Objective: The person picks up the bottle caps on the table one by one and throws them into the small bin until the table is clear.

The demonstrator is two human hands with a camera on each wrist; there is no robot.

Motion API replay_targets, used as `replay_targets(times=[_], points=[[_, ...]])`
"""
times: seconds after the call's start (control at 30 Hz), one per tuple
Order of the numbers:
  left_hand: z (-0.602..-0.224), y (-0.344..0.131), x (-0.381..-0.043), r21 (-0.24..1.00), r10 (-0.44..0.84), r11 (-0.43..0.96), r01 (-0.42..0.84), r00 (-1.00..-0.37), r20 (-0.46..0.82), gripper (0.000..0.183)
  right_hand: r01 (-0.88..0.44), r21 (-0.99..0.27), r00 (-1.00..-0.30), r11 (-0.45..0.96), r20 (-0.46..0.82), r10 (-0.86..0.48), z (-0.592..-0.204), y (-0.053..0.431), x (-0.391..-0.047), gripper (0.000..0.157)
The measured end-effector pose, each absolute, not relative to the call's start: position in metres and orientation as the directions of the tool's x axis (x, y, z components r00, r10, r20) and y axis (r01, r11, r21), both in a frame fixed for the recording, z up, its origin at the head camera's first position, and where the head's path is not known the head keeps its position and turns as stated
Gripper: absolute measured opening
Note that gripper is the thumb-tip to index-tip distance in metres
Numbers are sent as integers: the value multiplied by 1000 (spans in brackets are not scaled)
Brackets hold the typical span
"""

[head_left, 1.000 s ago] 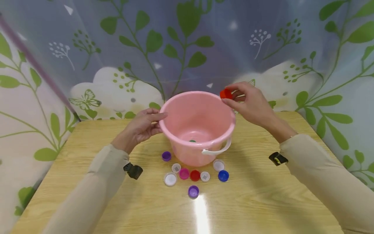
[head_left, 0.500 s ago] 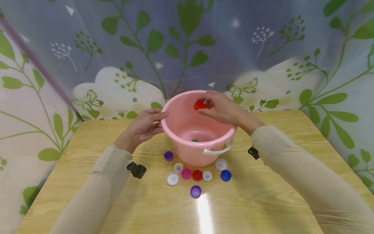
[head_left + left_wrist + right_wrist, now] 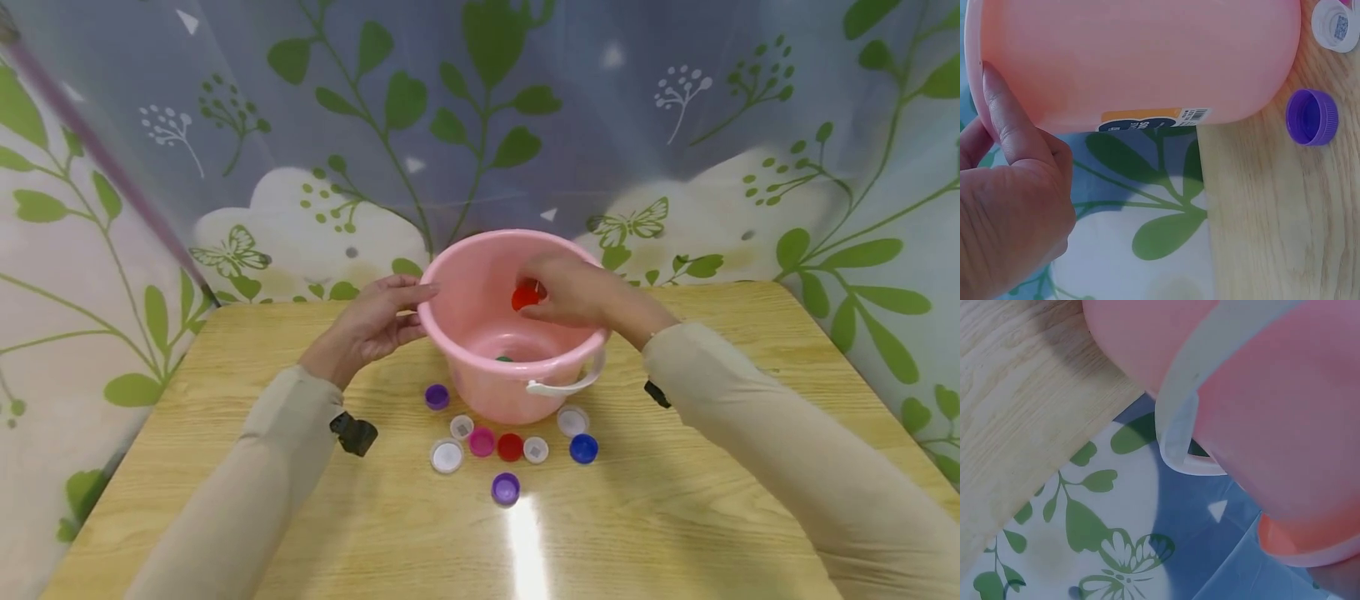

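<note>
A pink bucket [image 3: 517, 392] stands on the table, its mouth facing up. My left hand [image 3: 375, 325] pinches its left rim, thumb over the edge and fingers outside; the left wrist view shows the same left hand [image 3: 1016, 187] at the rim. Inside the bucket's mouth, my right hand [image 3: 570, 292] pinches a red bottle cap [image 3: 525, 297] above the floor of the bucket. A bit of a green thing [image 3: 504, 359] shows at the bottom, mostly hidden by the front wall. In the right wrist view only a sliver of the right hand [image 3: 1338, 578] appears by the rim.
Several bottle caps lie before the bucket, among them a blue cap [image 3: 583, 448], a red cap [image 3: 510, 447], a pink cap [image 3: 482, 442] and a purple cap [image 3: 506, 489]. The white handle [image 3: 566, 385] hangs at the front right. A leaf-patterned cloth [image 3: 360, 125] backs the wooden table [image 3: 675, 517].
My right hand has carried the red bottle cap left from over the right rim, then down into the bucket. The left hand has stayed on the rim.
</note>
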State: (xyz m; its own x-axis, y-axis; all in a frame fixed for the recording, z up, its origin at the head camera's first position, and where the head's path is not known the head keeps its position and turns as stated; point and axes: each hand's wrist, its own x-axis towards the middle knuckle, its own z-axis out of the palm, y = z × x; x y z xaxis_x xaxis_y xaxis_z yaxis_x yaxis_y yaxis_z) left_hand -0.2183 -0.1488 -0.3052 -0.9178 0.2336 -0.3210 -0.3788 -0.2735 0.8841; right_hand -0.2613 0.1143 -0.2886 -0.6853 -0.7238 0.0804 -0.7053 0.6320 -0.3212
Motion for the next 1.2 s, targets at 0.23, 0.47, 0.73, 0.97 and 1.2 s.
replay_targets(times=[0.23, 0.47, 0.73, 0.97, 1.2], points=[[-306, -148, -218, 877, 226, -281, -390, -915, -334, 16, -730, -204, -663, 652, -18, -748, -292, 112, -263, 16], [-307, -150, -217, 878, 217, -285, -384, -918, -332, 17, -731, -174, -659, 660, -71, -749, -291, 111, -261, 14], [-306, -147, -218, 883, 216, -283, -374, -922, -321, 17, -738, -170, -648, 653, -89, -756, -291, 113, -262, 14], [-306, -147, -220, 886, 208, -278, -372, -923, -322, 18, -716, -138, -674, 685, -121, -729, -290, 113, -261, 27], [-306, -147, -217, 883, 205, -281, -375, -923, -327, 15, -732, -300, -653, 611, 56, -755, -290, 117, -264, 17]])
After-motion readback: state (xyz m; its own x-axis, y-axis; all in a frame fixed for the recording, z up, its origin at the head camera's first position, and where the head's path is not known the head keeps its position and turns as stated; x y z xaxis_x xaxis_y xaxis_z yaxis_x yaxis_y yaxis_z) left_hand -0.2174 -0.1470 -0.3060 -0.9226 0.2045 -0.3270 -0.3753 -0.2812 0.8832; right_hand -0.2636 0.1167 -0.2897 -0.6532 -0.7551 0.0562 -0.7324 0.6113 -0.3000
